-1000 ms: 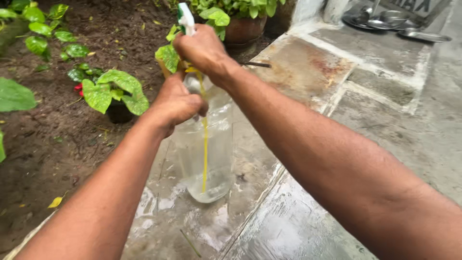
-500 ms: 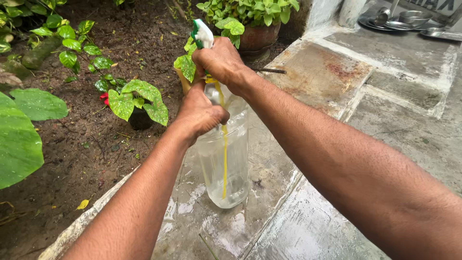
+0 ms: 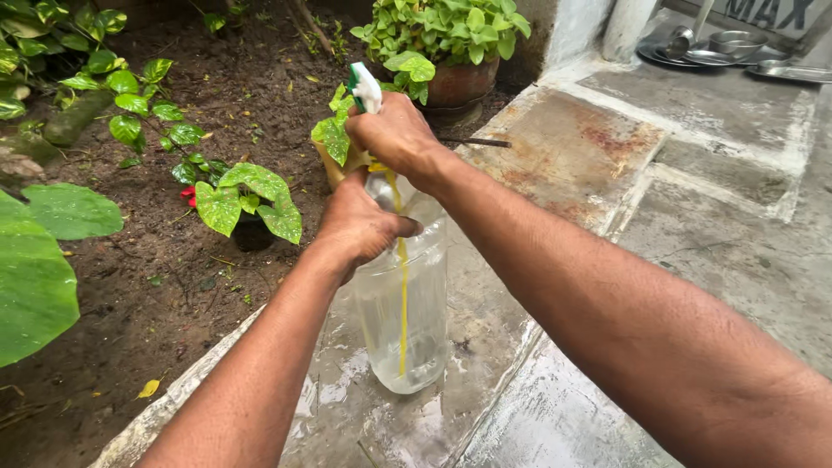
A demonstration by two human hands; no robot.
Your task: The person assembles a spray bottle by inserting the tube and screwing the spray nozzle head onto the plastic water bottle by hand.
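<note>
In the head view, a clear plastic spray bottle (image 3: 406, 303) is held above the wet concrete slab (image 3: 719, 217), near the middle of the scene, beside the soil bed (image 3: 130, 286) on the left. The left hand (image 3: 360, 227) is closed around the shoulder of the bottle. The right hand (image 3: 394, 134) is closed over the white and green spray head (image 3: 365, 87) at the top. A yellow tube (image 3: 402, 295) is seen inside. Because the slab is wet, the bottle could slip from the grip, and if the head is turned crookedly, the water could be spilled.
</note>
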